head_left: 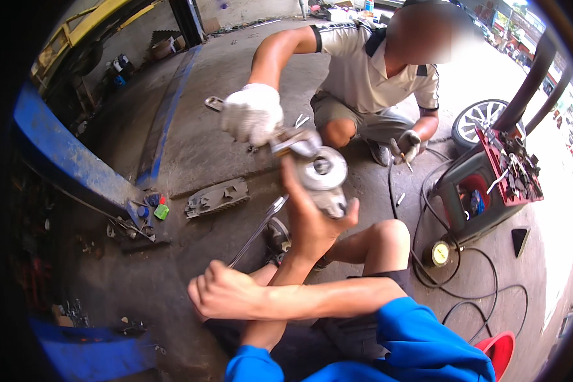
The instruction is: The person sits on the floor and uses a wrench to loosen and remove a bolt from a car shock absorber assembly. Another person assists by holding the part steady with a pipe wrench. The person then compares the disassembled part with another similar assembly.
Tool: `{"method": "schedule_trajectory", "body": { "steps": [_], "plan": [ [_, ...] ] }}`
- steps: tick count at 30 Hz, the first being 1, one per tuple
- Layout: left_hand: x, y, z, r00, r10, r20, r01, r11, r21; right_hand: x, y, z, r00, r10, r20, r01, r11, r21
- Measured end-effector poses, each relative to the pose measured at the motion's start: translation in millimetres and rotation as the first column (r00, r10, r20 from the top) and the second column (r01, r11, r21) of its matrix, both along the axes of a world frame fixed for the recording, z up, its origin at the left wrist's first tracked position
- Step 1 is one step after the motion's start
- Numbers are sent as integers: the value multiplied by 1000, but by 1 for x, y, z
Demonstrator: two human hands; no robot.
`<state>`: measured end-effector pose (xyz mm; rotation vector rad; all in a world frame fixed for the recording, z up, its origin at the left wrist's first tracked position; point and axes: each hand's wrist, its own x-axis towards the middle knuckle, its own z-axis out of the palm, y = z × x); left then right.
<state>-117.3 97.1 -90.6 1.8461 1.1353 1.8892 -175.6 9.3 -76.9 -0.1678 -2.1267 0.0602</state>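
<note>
Ok so your arms are crossed, right forearm over left. Your left hand (312,226) has a round metal part (333,177) held up, and your right hand (226,291) is wrapped around a long metal tool (256,230) pointing up and away from you. The co-worker (369,67) squatting opposite has a white-gloved hand (254,114) gripping a wrench (214,104) right at your part, too blurry to tell if they touch. Finned metal piece (218,197) lies on the floor to your left, near a blue post (70,153). Over on your right: red tray (495,167) full of tools, black hose (495,274), yellow-faced gauge (439,253), spoked wheel (481,121) behind.
</note>
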Motion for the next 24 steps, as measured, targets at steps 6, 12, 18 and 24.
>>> {"method": "schedule_trajectory", "body": {
  "steps": [6,12,18,24],
  "plan": [
    [62,-23,-23,964,-194,-181,190,981,-37,19,-17,40,937,205,-283,-187,978,90],
    [45,-10,-20,990,-131,-49,124,985,-120,44,-23,79,821,174,-543,-89,980,179],
    [19,2,-13,978,-197,62,205,962,-179,104,-30,93,789,221,-573,-123,971,206],
    [0,2,-7,978,-174,117,190,970,-150,157,-18,96,737,328,-591,-237,944,229]
  ]
}}
